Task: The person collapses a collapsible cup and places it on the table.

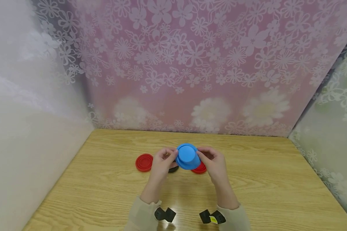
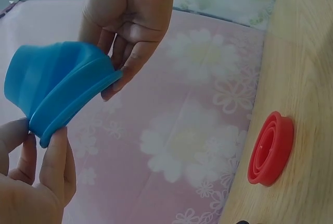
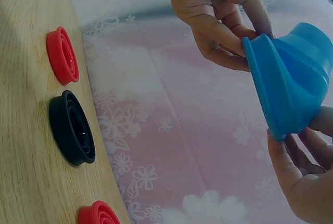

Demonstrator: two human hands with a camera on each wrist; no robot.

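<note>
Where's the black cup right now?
The black cup lies flat on the wooden table between the two red cups, mostly hidden behind the left hand in the head view.

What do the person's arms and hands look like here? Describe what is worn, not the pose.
Both hands, left and right, are bare, with no gloves. Pale beige sleeves cover the forearms to the wrists. A small black camera mount sits at each cuff; the right mount carries a yellow sticker.
</note>
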